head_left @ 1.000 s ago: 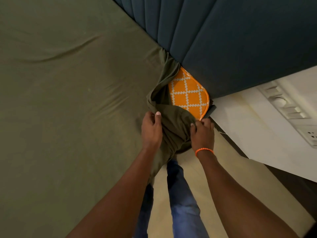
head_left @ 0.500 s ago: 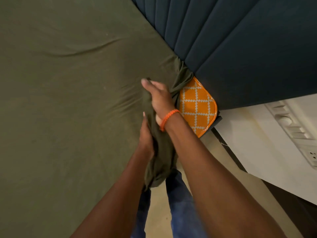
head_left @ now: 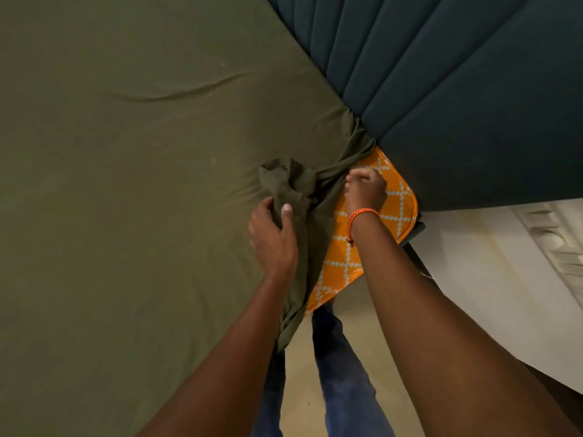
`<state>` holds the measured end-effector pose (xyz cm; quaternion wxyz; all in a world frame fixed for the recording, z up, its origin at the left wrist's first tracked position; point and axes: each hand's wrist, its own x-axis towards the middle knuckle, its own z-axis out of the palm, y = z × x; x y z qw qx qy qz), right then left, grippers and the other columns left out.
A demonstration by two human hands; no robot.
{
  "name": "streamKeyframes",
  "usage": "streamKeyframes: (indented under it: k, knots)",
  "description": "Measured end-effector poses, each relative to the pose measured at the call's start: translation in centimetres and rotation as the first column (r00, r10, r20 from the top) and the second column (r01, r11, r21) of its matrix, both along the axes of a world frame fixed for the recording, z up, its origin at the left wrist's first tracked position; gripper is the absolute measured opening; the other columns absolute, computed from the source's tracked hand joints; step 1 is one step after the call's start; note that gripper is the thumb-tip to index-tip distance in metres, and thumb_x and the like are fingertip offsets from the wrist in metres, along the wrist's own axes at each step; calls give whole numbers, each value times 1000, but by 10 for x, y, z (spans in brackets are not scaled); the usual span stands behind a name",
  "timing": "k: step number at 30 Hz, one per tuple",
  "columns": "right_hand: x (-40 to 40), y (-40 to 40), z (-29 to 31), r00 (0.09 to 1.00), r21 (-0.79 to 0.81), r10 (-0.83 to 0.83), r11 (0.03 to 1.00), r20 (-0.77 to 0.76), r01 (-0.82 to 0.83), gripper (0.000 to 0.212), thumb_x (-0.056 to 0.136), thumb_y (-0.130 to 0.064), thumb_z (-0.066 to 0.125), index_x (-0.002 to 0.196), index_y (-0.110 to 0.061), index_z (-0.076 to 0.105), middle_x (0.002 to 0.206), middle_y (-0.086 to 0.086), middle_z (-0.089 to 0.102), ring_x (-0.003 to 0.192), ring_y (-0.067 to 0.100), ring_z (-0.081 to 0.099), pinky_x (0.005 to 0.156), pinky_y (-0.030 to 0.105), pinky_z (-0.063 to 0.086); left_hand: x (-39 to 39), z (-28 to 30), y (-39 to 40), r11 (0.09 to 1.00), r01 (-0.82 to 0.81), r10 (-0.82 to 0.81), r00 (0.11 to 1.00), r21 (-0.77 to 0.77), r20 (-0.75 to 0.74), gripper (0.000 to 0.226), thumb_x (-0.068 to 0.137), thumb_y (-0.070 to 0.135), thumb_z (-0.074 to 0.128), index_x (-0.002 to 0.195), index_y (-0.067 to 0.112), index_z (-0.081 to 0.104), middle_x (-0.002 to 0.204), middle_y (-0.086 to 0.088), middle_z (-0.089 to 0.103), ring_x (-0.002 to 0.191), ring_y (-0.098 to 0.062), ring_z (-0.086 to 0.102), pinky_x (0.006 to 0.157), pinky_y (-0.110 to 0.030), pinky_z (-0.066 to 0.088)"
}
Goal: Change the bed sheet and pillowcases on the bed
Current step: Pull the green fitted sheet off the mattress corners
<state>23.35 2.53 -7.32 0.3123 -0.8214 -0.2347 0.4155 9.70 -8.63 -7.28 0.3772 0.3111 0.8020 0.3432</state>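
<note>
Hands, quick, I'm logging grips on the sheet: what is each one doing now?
Left hand: holds the bunched olive sheet.
Right hand: fingers curled at the sheet's stretched edge over the orange mattress corner; grip cannot be told.

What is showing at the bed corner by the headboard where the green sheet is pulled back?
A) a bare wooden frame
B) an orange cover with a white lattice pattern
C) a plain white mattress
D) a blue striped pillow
B: beside the bunched green sheet gripped by the left hand, an orange cover with a white lattice pattern lies exposed under the right hand.
</note>
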Motion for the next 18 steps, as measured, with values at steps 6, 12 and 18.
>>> streamKeyframes:
  k: [6,12,18]
  knots:
    - [15,-1,-34,998,-103,61,993,-29,-64,52,95,-40,65,139,-15,51,134,13,59,116,34,62,98,48,55,-1,-28,19,995,9,6,989,-104,146,101,79,64,74,159,30,22,155,0,48,141,-22,50,115,-50,45]
    - [-25,65,-45,995,-20,99,995,-19,-100,62,105,-22,53,157,3,30,162,23,32,144,31,41,111,27,35,-14,-31,48,995,-68,91,937,-78,337,61,77,16,70,137,14,60,123,-3,71,115,-22,67,100,-34,54]
    - [-166,29,2,244,154,912,307,-330,-939,29,95,4,63,124,9,68,124,18,69,101,5,60,83,10,46,-27,-29,26,970,-210,243,891,-125,383,21,77,18,57,93,17,70,94,-2,73,84,-14,64,74,-27,50]
